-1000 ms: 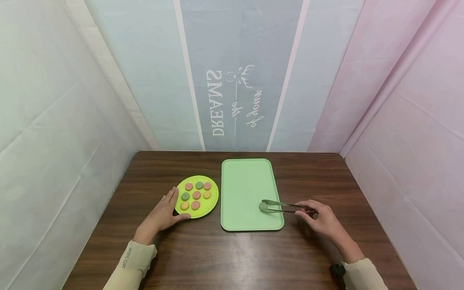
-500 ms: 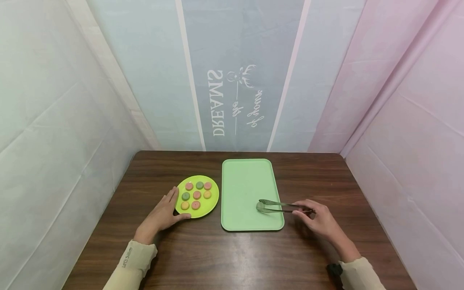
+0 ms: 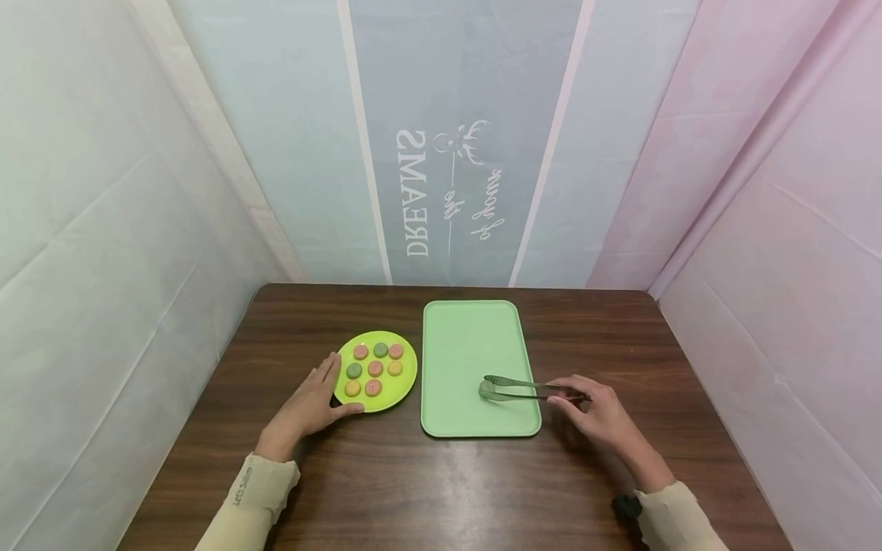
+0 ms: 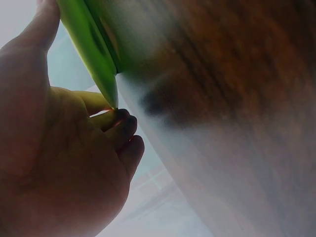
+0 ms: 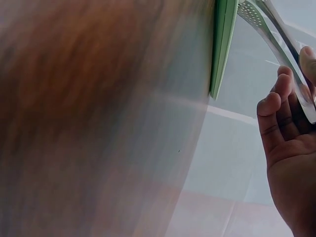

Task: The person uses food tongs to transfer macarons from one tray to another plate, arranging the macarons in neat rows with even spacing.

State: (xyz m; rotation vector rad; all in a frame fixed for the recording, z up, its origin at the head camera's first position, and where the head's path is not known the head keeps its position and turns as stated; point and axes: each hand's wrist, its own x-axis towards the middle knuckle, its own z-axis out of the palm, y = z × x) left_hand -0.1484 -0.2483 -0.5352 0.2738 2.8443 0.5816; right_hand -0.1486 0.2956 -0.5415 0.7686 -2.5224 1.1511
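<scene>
In the head view, my left hand (image 3: pixel 302 405) rests against the left rim of a yellow-green plate (image 3: pixel 400 390). Its fingers lie along the far left side and the thumb along the near edge. Several pink, green and yellow macarons (image 3: pixel 375 368) sit on the plate. The left wrist view shows the fingertips right at the green rim. My right hand (image 3: pixel 598 413) holds metal tongs (image 3: pixel 527 383) between thumb and fingers. Their two ends stand apart over the near right part of a pale green tray (image 3: pixel 468 337), with no macaron visible between them.
Plate and tray lie side by side on a dark wooden table (image 3: pixel 427 490), a narrow gap between them. Behind the table hangs a printed blue-grey backdrop (image 3: pixel 448 92). Pale fabric walls flank the left and right sides.
My right hand has moved left with the tongs, whose ends now reach further in over the tray. My left hand and the macarons have kept their places.
</scene>
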